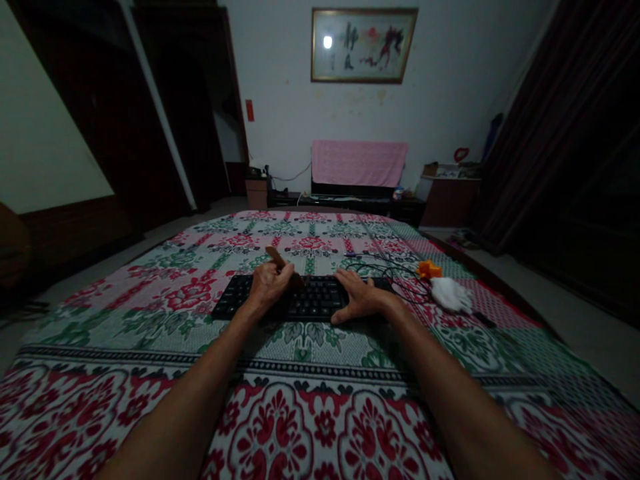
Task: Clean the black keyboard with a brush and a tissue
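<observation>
A black keyboard [320,300] lies flat on the patterned cloth in front of me. My left hand [267,283] is over its left half, fingers closed around a brown, wooden-looking brush [275,255]. The brush slants, its upper end sticking out beyond the hand and its lower end down at the keys; bristles cannot be made out. Across the right part of the keyboard spans my right hand [361,297], thumb at the near edge and fingers at the far edge, gripping it.
A dark cable [380,268] loops behind and right of the keyboard. Further right lie an orange object [429,269], a white glove-like item [451,295] and a small dark object [484,319]. The cloth-covered table [300,353] reaches toward a cabinet with a pink towel [359,162] above it.
</observation>
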`<state>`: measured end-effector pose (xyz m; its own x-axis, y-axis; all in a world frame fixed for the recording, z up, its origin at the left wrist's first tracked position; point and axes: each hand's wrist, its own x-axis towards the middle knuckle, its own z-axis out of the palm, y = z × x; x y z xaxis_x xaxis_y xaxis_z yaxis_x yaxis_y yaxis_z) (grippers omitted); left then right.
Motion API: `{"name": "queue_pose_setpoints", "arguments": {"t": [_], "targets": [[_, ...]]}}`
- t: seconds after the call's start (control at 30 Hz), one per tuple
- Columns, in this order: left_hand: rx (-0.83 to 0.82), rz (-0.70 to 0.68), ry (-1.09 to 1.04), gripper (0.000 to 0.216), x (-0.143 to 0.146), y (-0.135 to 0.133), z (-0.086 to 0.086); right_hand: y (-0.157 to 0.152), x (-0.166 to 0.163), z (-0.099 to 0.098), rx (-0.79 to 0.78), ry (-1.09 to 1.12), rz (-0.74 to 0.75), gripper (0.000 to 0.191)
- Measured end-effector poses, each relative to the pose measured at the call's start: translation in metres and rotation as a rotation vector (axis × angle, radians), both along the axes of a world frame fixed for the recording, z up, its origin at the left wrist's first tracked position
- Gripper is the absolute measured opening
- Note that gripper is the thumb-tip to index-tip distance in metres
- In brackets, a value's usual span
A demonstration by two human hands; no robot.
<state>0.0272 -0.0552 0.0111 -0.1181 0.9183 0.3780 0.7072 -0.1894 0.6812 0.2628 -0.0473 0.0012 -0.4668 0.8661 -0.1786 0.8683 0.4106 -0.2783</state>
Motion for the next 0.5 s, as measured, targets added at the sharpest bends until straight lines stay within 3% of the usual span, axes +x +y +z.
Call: {"name": "queue_pose_setpoints", "arguments": {"t": [0.23,0.4,0.5], "targets": [[0.026,-0.165,-0.06,0.037,0.01,0.0,-0.013,-0.006,-0.026,-0.016,0.092,0.11,0.055,0.119],[0.013,-0.034,0.108,0.034,0.001,0.003,-0.01,-0.007,-0.027,-0.014,0.101,0.104,0.042,0.117],[0.05,0.028,0.106,0.033,0.001,0.003,-0.008,-0.008,-0.026,-0.012,0.098,0.106,0.043,0.117]]}}
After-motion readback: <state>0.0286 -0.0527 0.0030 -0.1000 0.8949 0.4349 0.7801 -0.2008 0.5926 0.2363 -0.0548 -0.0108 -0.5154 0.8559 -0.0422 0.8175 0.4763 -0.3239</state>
